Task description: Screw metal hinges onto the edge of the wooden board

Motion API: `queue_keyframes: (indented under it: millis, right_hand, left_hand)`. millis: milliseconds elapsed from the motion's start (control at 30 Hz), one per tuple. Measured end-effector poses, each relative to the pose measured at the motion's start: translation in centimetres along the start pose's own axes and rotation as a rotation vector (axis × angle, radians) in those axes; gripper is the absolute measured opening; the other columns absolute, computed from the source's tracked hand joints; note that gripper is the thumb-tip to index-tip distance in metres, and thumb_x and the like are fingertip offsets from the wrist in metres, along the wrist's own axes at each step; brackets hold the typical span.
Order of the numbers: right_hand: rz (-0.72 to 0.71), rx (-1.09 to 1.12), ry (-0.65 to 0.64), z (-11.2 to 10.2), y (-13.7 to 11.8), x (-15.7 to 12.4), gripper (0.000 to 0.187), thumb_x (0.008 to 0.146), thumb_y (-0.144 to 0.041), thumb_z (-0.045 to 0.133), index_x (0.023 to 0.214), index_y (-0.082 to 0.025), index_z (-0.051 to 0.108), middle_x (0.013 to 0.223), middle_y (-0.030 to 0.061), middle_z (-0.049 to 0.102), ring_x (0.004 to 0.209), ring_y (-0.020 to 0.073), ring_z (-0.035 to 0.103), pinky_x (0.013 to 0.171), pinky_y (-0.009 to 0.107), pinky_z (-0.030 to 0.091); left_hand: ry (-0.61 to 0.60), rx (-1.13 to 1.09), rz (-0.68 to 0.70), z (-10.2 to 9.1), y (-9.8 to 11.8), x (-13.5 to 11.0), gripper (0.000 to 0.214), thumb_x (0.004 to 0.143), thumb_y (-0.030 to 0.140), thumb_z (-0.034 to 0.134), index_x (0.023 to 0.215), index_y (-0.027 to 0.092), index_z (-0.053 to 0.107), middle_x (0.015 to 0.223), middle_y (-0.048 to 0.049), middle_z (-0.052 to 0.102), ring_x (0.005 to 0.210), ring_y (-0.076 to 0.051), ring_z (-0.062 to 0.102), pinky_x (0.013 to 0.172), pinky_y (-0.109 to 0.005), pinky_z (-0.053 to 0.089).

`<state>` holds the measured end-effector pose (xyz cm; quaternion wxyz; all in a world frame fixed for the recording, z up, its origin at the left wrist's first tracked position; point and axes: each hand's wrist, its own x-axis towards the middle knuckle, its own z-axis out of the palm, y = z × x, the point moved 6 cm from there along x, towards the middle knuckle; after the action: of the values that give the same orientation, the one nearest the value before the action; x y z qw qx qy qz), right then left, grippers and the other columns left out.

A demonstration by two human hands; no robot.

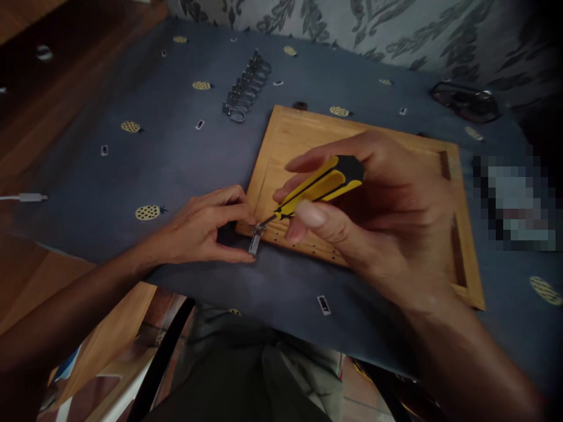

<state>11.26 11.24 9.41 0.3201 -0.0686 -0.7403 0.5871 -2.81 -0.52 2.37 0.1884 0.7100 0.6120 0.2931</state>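
right hand (396, 217): closed around the screwdriver (323, 184), thumb across the yellow-and-black handle and fingers curled over it; the low, slanted hold lets the tip come in from the side.
screwdriver tip: down on the metal fitting (255, 240), at the near left corner of the wooden panel (299, 135).
left hand (197, 225): forefinger and thumb narrowed to a pinch on the fitting, one tip at each end (contact looks real, though the piece is small); i judge this stops it from sliding under the tip.
metal fitting: half over the panel's edge, beside a row of small holes (308, 246).
wooden panel: flat on the blue cloth (176, 170), corner turned toward me, so both hands meet over it.
spare fittings (246, 88): lined up on the cloth beyond the panel, well apart from my hands.
glasses (466, 101): far right, out of the way.
white cable (26, 197): at the cloth's left edge.
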Motion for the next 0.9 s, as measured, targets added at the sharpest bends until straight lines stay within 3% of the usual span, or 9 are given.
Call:
queue_keyframes:
  millis: [133, 367, 567, 700, 900]
  right_hand:
    - [0.011, 0.0, -0.059, 0.13, -0.36, -0.05, 0.009, 0.085, -0.031, 0.09, 0.091, -0.031, 0.083, 0.086, -0.0017, 0.076, 0.056, 0.0139, 0.069, 0.051, 0.029, 0.064]
    - [-0.02, 0.004, 0.029, 0.24, -0.17, -0.27, 0.022, 0.074, -0.03, 0.099, 0.086, -0.028, 0.08, 0.078, -0.0044, 0.072, 0.052, 0.0106, 0.065, 0.046, 0.023, 0.057]
    - [-0.052, -0.004, 0.023, 0.38, -0.05, -0.35, 0.016, 0.081, -0.031, 0.094, 0.085, -0.029, 0.079, 0.079, -0.0054, 0.072, 0.052, 0.0093, 0.066, 0.05, 0.022, 0.058]
    - [-0.154, -0.01, 0.003, 0.28, 0.0, -0.09, 0.019, 0.08, -0.029, 0.095, 0.087, -0.026, 0.077, 0.073, -0.006, 0.07, 0.051, 0.0095, 0.066, 0.048, 0.02, 0.056]
    - [-0.21, -0.092, 0.048, 0.12, -0.53, -0.05, 0.018, 0.082, -0.028, 0.093, 0.081, -0.025, 0.075, 0.072, -0.0063, 0.07, 0.049, 0.0094, 0.067, 0.046, 0.02, 0.058]
  left_hand:
    - [0.02, 0.014, 0.031, -0.07, 0.09, 0.0, 0.035, 0.094, 0.052, 0.078, 0.11, 0.021, 0.071, 0.107, -0.0049, 0.063, 0.096, -0.021, 0.063, 0.076, -0.032, 0.048]
    - [0.01, -0.029, 0.007, 0.04, -0.07, 0.0, 0.034, 0.092, 0.049, 0.081, 0.11, 0.021, 0.073, 0.118, -0.0077, 0.067, 0.105, -0.025, 0.066, 0.09, -0.037, 0.054]
    - [-0.004, -0.038, 0.006, -0.05, 0.08, 0.05, 0.036, 0.093, 0.051, 0.079, 0.109, 0.02, 0.073, 0.111, -0.0067, 0.064, 0.1, -0.024, 0.064, 0.087, -0.036, 0.052]
    - [-0.002, -0.028, 0.019, -0.1, 0.26, 0.04, 0.035, 0.096, 0.048, 0.077, 0.109, 0.017, 0.072, 0.107, -0.0065, 0.061, 0.097, -0.023, 0.062, 0.084, -0.035, 0.051]
    - [-0.025, -0.004, -0.021, -0.01, -0.08, -0.02, 0.035, 0.093, 0.051, 0.079, 0.11, 0.021, 0.072, 0.112, -0.0055, 0.064, 0.1, -0.022, 0.063, 0.086, -0.033, 0.051]
